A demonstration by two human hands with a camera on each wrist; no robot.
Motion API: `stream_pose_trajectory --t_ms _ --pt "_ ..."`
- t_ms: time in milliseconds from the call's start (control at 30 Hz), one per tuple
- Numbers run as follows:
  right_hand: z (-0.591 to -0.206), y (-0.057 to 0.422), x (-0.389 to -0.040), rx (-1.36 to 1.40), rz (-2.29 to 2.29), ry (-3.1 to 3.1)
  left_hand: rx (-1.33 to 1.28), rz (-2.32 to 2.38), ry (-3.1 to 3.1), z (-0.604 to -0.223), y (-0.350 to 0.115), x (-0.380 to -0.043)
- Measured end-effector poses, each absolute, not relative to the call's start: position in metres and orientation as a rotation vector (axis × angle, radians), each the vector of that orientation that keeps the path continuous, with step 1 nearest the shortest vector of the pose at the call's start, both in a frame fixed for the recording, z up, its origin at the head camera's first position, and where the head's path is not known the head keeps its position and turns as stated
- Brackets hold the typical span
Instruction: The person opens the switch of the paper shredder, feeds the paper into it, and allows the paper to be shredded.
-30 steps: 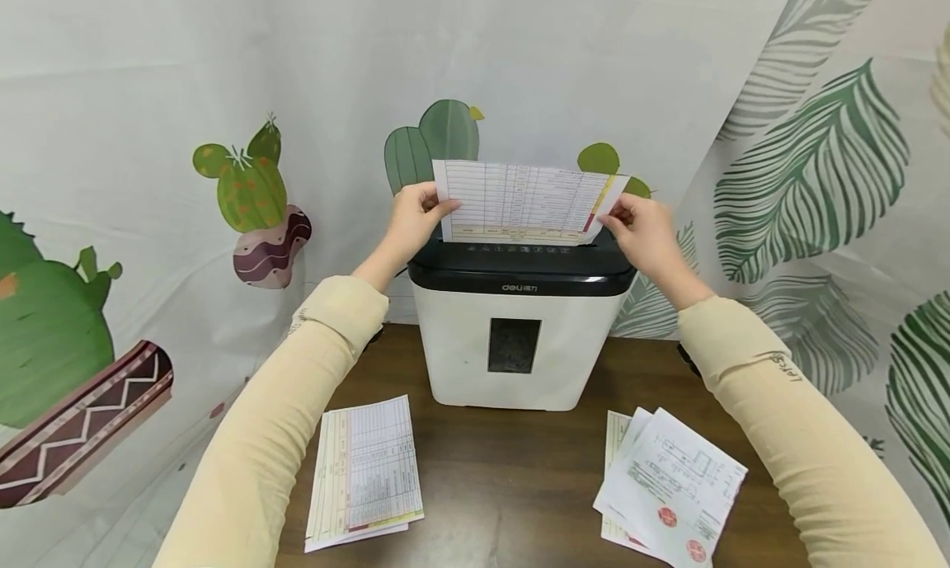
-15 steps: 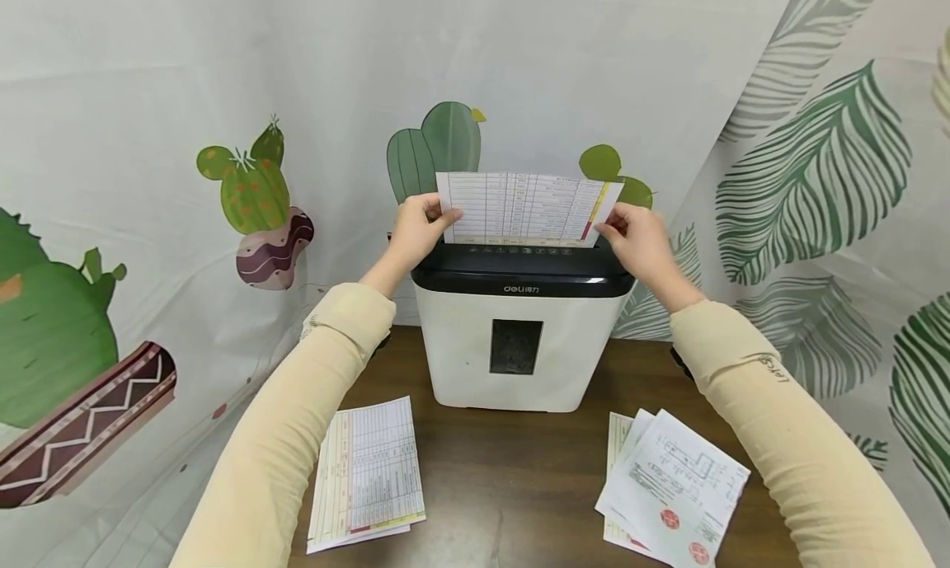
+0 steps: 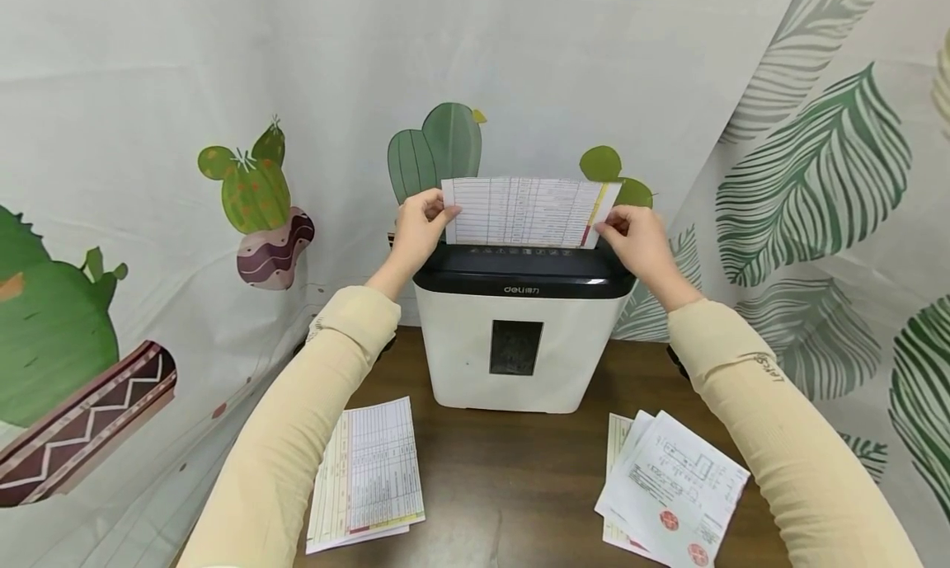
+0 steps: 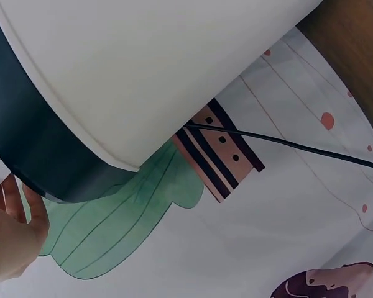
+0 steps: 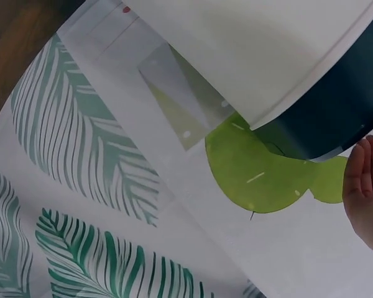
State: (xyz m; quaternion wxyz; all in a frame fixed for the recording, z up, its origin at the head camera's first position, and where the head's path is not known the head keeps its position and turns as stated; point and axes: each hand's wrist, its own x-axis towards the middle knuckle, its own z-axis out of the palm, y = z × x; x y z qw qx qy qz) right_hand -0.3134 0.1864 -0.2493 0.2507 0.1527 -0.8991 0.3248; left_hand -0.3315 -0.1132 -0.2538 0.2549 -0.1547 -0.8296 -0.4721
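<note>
A printed sheet of paper stands upright in the top slot of a white paper shredder with a black lid. Its lower part is hidden inside the slot. At the sheet's left edge, my left hand pinches the paper between thumb and fingers. My right hand pinches the opposite edge the same way. Both hands are just above the lid's ends. In the left wrist view, part of the left hand shows beside the lid; the right wrist view shows the right hand likewise.
Printed sheets lie on the brown table at front left. Another pile of papers, with red stamps, lies at front right. A black cord runs out behind the shredder. A patterned curtain hangs close behind.
The sheet has sunk lower into the shredder's slot, so less of it shows above the lid. Both hands have moved slightly with it, still pinching its edges.
</note>
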Motion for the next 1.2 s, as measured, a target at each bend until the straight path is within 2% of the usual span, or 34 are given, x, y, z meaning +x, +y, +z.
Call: stream_pose_trajectory --t_ms 1200 --pt "-0.268 0.178 -0.318 0.370 0.917 -2.451 -0.418 -1.179 -2.428 -0.271 -0.125 -0.339"
